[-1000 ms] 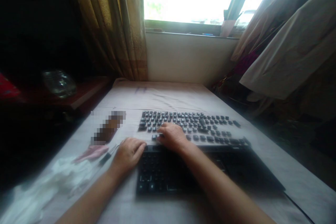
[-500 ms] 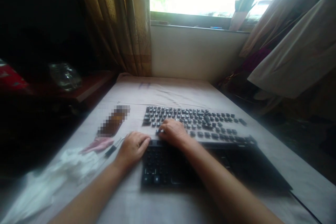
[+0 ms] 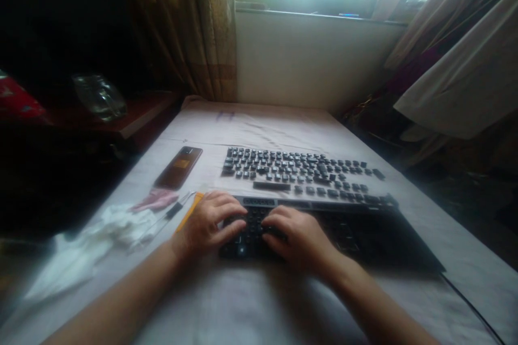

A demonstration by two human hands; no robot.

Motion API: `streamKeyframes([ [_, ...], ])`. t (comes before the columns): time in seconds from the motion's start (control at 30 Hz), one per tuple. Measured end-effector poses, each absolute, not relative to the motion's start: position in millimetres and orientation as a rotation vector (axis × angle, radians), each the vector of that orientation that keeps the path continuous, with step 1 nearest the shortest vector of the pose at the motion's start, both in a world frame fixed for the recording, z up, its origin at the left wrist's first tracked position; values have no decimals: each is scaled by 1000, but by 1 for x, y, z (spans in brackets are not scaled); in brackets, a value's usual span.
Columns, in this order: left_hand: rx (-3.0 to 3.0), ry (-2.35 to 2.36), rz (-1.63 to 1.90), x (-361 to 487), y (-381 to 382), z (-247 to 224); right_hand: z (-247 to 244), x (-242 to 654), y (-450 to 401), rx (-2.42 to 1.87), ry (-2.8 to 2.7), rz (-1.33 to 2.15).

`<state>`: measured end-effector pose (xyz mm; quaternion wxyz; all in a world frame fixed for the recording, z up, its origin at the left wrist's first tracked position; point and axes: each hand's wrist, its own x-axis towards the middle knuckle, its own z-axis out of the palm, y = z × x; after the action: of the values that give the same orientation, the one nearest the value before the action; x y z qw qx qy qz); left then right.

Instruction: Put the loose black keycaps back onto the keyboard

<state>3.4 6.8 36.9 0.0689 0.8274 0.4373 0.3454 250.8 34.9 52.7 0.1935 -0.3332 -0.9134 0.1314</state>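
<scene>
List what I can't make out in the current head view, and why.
- Markings on the loose keycaps, head view: too small and blurred.
- Part of the keyboard, head view: covered by the left hand and right hand.
- Full shape of the orange strip, head view: behind the left hand.
- Cable's far end, head view: cut off by the bottom edge.

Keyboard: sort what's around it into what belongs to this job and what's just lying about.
Likely in the job:
keyboard body, under the left hand and right hand
loose keycaps
long bar key

Probably just lying about:
phone
pink cloth
white cloth

Can't tell: yellow strip.
</scene>
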Motion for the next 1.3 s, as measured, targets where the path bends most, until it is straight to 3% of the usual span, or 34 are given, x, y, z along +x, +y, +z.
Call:
streamKeyframes([
  [0.27, 2541, 1247, 878, 22, -26, 36, 39, 252, 8, -907, -2556, 323],
  [0.7, 2558, 1340, 928, 30, -37, 31, 33, 245, 2, -878, -2523, 247],
  [1.3, 2370, 1372, 965, 34, -36, 29, 31, 246, 1, -928, -2423, 446],
])
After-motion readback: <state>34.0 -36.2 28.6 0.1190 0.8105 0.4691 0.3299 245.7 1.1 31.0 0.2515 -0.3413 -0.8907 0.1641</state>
